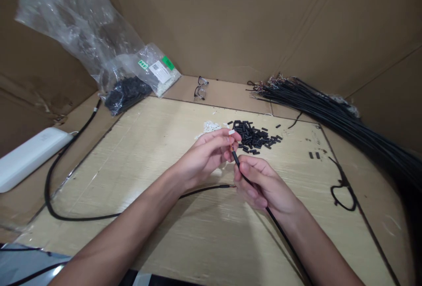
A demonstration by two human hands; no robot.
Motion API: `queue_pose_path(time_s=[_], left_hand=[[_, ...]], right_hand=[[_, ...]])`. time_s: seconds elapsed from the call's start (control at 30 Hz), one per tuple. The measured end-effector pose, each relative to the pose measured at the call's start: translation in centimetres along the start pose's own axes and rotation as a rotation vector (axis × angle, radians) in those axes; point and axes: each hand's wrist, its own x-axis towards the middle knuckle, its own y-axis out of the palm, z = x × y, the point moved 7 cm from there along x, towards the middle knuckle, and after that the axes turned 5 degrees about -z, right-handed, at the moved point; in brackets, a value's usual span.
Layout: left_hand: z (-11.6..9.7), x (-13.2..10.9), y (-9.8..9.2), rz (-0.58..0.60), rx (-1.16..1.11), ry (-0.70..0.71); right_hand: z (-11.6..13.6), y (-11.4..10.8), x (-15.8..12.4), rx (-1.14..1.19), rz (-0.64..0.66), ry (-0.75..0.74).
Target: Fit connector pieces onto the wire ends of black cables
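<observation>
The black cable point(280, 232) is in the person's hands, over the middle of the board point(184, 246), as the head camera shows. The right hand point(263, 182) is wrapped around the cable near its end. The left hand point(211, 150) pinches the thin orange wires point(231, 143) close to a small white plug point(231, 132).

The board has a far edge beyond the hands, and brown cardboard walls point(224, 27) stand behind it. A dark line marks the right edge, well apart from the right hand. A black loop point(355, 200) lies on that edge. There is a wide stretch of board between the left hand and the clear bag point(75, 18), and another on the near side, under the arms. Just past the fingers the room is tight: little black tubes point(252, 134) lie in a heap, and small white bits point(211, 126) lie beside them. A bundle of cables point(316, 106) fills the far right corner.

The cable is round and dark, and slants down from the right hand to the bottom of the view. Its tip points up and away, with the orange wires poking out and the plug on top. A second cable point(52, 207) curves on the left, with its coppery tip just below the right hand.
</observation>
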Motion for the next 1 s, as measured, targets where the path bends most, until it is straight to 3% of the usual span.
queue_pose_path(time_s=[0.27, 0.43, 1.0], left_hand=[[-0.12, -0.33, 0.63, 0.095, -0.052, 0.085], [0.05, -0.24, 0.48, 0.095, -0.053, 0.119], [0.34, -0.17, 0.58, 0.088, -0.065, 0.065]], right_hand=[[0.74, 0.45, -0.30, 0.200, 0.114, -0.081], [0.94, 0.73, -0.49, 0.236, 0.164, -0.114], [0.46, 0.39, -0.23, 0.178, 0.111, -0.057]])
